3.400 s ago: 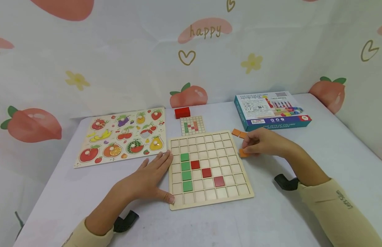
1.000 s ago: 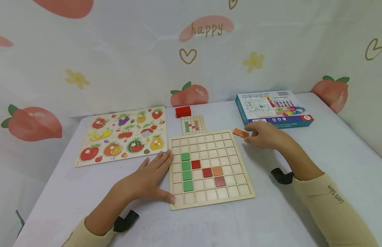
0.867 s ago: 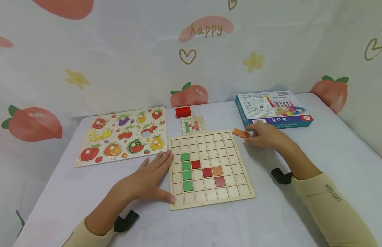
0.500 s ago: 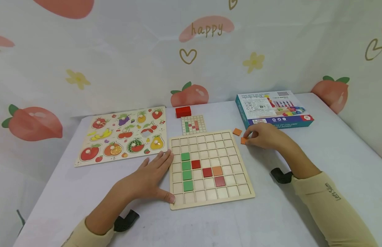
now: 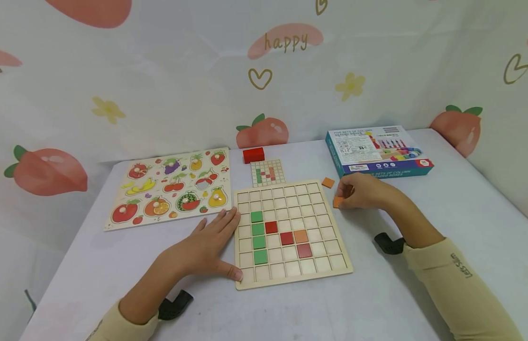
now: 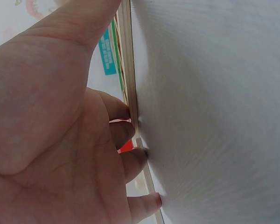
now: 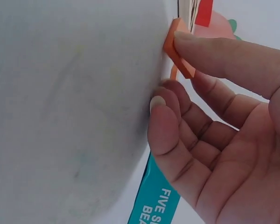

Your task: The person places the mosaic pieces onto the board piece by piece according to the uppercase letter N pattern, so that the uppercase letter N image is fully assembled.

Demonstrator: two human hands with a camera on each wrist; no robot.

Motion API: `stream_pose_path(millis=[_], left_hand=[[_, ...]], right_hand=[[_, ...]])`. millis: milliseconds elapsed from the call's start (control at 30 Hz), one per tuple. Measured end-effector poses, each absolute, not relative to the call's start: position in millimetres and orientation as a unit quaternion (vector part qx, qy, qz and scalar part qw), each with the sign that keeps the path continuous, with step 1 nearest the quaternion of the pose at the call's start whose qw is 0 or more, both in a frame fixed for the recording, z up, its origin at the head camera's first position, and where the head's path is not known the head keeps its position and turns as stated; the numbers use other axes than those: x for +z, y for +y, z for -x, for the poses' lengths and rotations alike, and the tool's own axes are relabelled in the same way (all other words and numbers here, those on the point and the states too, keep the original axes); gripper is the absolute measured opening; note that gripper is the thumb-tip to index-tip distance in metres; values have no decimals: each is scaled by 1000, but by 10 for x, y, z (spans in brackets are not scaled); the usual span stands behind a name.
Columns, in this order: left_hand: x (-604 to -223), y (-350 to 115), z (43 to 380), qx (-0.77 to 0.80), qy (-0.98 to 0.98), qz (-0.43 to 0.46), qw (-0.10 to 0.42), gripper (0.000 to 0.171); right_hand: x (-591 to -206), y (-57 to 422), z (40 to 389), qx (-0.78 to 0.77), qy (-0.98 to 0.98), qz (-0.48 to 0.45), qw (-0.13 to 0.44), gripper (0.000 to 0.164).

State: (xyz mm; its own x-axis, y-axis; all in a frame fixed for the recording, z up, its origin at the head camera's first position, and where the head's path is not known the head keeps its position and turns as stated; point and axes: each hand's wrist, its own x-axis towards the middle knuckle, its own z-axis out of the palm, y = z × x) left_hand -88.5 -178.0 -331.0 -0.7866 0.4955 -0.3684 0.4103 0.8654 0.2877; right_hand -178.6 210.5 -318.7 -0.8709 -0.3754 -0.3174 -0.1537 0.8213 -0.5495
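Observation:
My right hand [image 5: 363, 191] pinches an orange square tile [image 5: 337, 202] just off the right edge of the wooden grid board [image 5: 281, 202]. In the right wrist view the tile [image 7: 179, 50] is tilted, with the thumb on its face and the other fingers curled below. A second orange tile [image 5: 328, 182] lies flat near the board's top right corner. My left hand [image 5: 203, 248] rests with spread fingers along the board's left edge, thumb at the lower corner. Set in the grid are several green tiles [image 5: 258, 242], three red tiles [image 5: 286, 238] and an orange one [image 5: 300, 236].
Behind the board lies a small pattern card [image 5: 267, 173] with a red block [image 5: 253, 155] beyond it. A fruit peg puzzle [image 5: 168, 187] takes up the back left. At the back right sits a teal-edged box [image 5: 377, 150]. A printed cloth hangs behind.
One orange tile now sits in the grid beside a red one. My right hand has drawn another away from its neighbour, towards the front. My left hand has stayed put.

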Motion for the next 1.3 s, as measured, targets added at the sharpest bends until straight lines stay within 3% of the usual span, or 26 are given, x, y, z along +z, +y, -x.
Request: stream_pose_path(millis=[367,1300], left_hand=[[-3335,-1776,891,100,939,-243,222,134],[-3305,-1794,884,106,939,-245,218,133]], right_hand=[[-3102,2099,1737,-327,908,138,220,6],[-3113,1775,1693,-394,866,187,246,5]])
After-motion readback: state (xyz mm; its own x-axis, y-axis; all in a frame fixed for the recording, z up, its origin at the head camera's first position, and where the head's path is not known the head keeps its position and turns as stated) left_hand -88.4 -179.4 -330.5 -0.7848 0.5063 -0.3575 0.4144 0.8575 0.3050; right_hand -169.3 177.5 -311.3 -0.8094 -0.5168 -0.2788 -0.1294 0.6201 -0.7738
